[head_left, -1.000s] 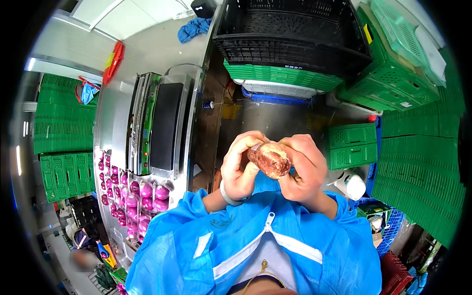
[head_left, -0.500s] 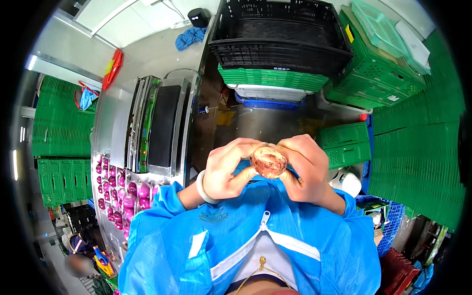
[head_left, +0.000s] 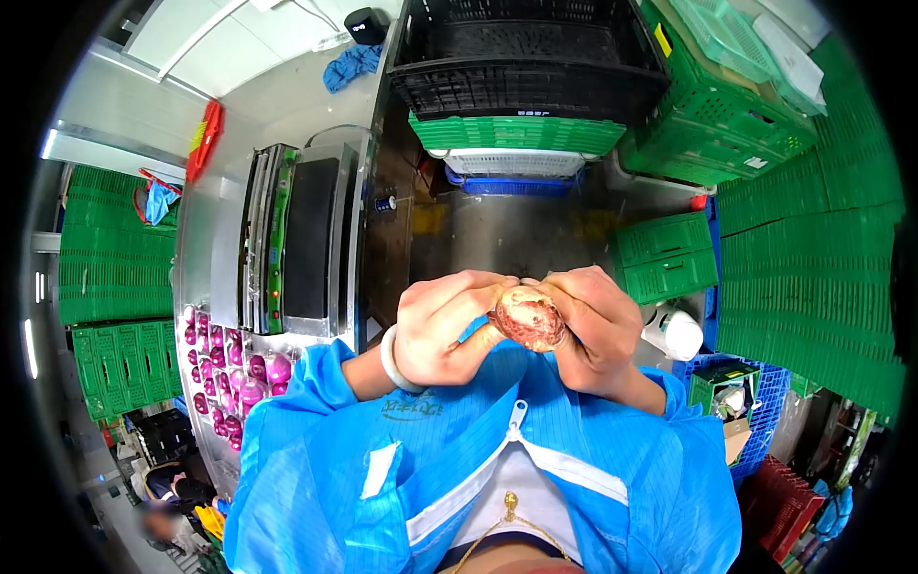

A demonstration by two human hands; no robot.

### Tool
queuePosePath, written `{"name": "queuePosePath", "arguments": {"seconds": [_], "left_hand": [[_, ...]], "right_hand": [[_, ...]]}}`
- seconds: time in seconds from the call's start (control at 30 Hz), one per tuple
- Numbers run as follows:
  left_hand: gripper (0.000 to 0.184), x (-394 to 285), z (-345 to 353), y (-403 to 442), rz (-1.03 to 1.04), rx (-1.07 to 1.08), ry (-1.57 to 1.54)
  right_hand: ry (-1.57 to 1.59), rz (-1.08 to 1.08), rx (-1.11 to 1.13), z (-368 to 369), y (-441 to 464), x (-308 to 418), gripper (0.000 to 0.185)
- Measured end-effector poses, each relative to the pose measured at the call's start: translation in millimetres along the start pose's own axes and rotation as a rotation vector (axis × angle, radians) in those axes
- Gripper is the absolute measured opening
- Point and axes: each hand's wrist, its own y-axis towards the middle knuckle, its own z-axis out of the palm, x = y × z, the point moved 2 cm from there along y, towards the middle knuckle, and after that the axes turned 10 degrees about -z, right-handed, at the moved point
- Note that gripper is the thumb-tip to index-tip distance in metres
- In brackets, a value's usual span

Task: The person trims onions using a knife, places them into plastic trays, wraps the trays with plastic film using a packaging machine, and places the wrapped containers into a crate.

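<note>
Held in front of my chest is a rounded piece (head_left: 529, 320), reddish-brown with pale cream patches; its exact kind I cannot make out. My left hand (head_left: 448, 325) pinches its left side between thumb and fingers. On the other side, my right hand (head_left: 593, 325) is closed around its right edge, the thumb below and the fingers curled above. Part of the piece is hidden behind the fingers.
Purple round produce in clear packs (head_left: 229, 378) lies on the steel table at left, beside a wrapping machine (head_left: 320, 239). Ahead stand stacked black crates (head_left: 531, 86); green crates (head_left: 803, 258) line the right. A person (head_left: 167, 521) is at lower left.
The piece has turned and tipped slightly in my fingers, showing more of its reddish, rough face. Both hands keep hold of it. My view has shifted a little.
</note>
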Motion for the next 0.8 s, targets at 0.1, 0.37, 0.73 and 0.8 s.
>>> {"name": "queuePosePath", "arguments": {"seconds": [0.1,0.37,0.73,0.8], "left_hand": [[0.026,5.8,1.4,-2.4,0.003,0.023,-0.023],[0.032,-21.5,-21.6,17.7,0.251,0.031,-0.292],[0.018,-40.5,-27.0,40.1,0.543,-0.079,-0.64],[0.018,-34.4,-28.0,43.0,0.606,-0.103,-0.633]], "right_hand": [[0.001,0.021,0.013,0.4,-3.0,0.2,0.036],[0.206,-0.112,-0.009,-21.2,27.6,23.4,0.041],[0.393,-0.38,-0.075,-21.7,48.5,34.5,0.021],[0.455,-0.363,-0.036,-21.3,50.5,36.6,0.024]]}}
